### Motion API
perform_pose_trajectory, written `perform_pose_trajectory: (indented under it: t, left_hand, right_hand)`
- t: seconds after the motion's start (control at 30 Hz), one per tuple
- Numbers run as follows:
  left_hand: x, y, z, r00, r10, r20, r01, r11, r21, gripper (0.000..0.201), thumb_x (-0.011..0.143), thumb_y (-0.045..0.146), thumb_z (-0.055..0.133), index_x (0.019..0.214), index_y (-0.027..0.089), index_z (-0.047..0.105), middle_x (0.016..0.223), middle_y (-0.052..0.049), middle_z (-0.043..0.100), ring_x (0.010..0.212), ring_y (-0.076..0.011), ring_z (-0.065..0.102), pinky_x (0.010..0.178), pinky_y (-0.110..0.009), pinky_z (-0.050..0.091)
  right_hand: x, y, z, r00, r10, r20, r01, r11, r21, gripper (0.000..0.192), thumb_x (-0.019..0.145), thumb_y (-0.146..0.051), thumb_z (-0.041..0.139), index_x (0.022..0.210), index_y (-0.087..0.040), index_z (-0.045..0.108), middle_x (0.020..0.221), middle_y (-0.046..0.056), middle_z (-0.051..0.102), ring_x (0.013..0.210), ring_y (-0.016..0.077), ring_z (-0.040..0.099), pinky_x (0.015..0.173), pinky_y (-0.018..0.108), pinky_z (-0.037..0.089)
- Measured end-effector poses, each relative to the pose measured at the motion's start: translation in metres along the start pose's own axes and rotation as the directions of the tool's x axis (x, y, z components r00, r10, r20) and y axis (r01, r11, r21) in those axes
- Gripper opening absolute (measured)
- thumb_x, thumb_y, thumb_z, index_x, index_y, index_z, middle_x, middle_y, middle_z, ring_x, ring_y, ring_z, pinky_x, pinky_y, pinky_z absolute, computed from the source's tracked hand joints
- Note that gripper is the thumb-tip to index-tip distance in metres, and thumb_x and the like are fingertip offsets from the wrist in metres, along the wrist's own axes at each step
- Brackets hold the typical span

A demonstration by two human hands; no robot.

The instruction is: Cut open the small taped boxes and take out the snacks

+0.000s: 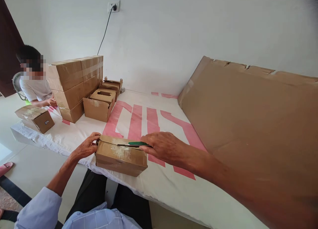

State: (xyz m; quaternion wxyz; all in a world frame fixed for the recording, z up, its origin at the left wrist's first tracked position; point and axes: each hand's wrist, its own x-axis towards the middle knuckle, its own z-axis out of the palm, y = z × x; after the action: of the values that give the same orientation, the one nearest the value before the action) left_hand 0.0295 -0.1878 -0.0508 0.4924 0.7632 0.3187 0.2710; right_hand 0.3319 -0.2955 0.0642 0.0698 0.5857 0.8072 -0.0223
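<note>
A brown cardboard box [119, 162] lies near the front edge of the cloth-covered table. My left hand [86, 146] grips its left end, thumb and fingers closed on the corner by the top flap. In my right hand [159, 144] is a green box cutter [136, 143], its blade pointing left along the seam in the box top. Shiny tape covers the middle of that top. Whether the blade has gone into the seam, I cannot tell.
Taped boxes [72, 88] stand stacked at the back left, with opened boxes [99, 103] beside them. A single box [36, 118] sits far left, near another person [37, 80]. A large cardboard sheet [248, 123] leans at right. The white tablecloth [139, 123] has red markings.
</note>
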Motion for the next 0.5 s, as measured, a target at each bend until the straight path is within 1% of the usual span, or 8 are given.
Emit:
perform_pose_trajectory:
  t: [0.1, 0.17, 0.23, 0.37, 0.5]
  left_hand:
    - [0.003, 0.004, 0.006, 1.000, 0.000, 0.013, 0.000, 1.000, 0.010, 0.035, 0.074, 0.012, 0.057, 0.103, 0.018, 0.076, 0.126, -0.009, 0.054, 0.117, -0.0225, 0.055, 0.083, -0.025, 0.051]
    - [0.004, 0.005, 0.007, 1.000, -0.010, 0.009, 0.010, 1.000, 0.027, 0.036, 0.073, 0.012, 0.058, 0.104, 0.018, 0.076, 0.126, -0.008, 0.054, 0.116, -0.0224, 0.056, 0.083, -0.026, 0.051]
    - [0.005, 0.006, 0.006, 1.000, -0.014, 0.005, 0.014, 0.999, 0.047, 0.039, 0.071, 0.011, 0.058, 0.105, 0.019, 0.076, 0.126, -0.008, 0.055, 0.116, -0.0225, 0.056, 0.087, -0.027, 0.051]
    - [0.001, 0.005, 0.002, 0.999, -0.030, -0.020, 0.032, 0.994, 0.103, 0.038, 0.071, 0.013, 0.061, 0.106, 0.020, 0.075, 0.129, -0.008, 0.055, 0.120, -0.0238, 0.056, 0.094, -0.031, 0.049]
    - [0.000, 0.004, 0.000, 0.998, -0.052, -0.022, 0.055, 0.987, 0.149, 0.043, 0.070, 0.015, 0.063, 0.111, 0.021, 0.075, 0.131, -0.008, 0.054, 0.122, -0.0256, 0.056, 0.095, -0.033, 0.050]
  right_hand:
    - [-0.020, 0.017, 0.012, 0.998, 0.069, 0.003, -0.069, 0.998, -0.007, 0.030, 0.104, -0.032, 0.051, 0.080, -0.021, 0.064, 0.077, 0.005, 0.070, 0.067, 0.0194, 0.061, 0.057, 0.032, 0.024]
    - [-0.025, 0.020, 0.017, 0.996, 0.085, 0.001, -0.085, 0.996, -0.012, 0.029, 0.104, -0.030, 0.050, 0.080, -0.021, 0.064, 0.077, 0.006, 0.071, 0.066, 0.0191, 0.061, 0.057, 0.032, 0.023]
    - [-0.024, 0.020, 0.019, 0.996, 0.073, -0.048, -0.073, 0.997, 0.009, 0.029, 0.103, -0.030, 0.050, 0.079, -0.021, 0.063, 0.077, 0.005, 0.071, 0.066, 0.0185, 0.060, 0.057, 0.032, 0.024]
    - [-0.022, 0.020, 0.015, 0.989, 0.069, -0.128, -0.060, 0.995, 0.074, 0.028, 0.102, -0.030, 0.051, 0.079, -0.021, 0.064, 0.075, 0.004, 0.069, 0.063, 0.0173, 0.058, 0.057, 0.031, 0.026]
    - [-0.025, 0.018, 0.005, 0.979, 0.060, -0.193, -0.031, 0.988, 0.149, 0.033, 0.105, -0.033, 0.049, 0.078, -0.021, 0.065, 0.075, 0.003, 0.069, 0.064, 0.0168, 0.058, 0.058, 0.030, 0.030]
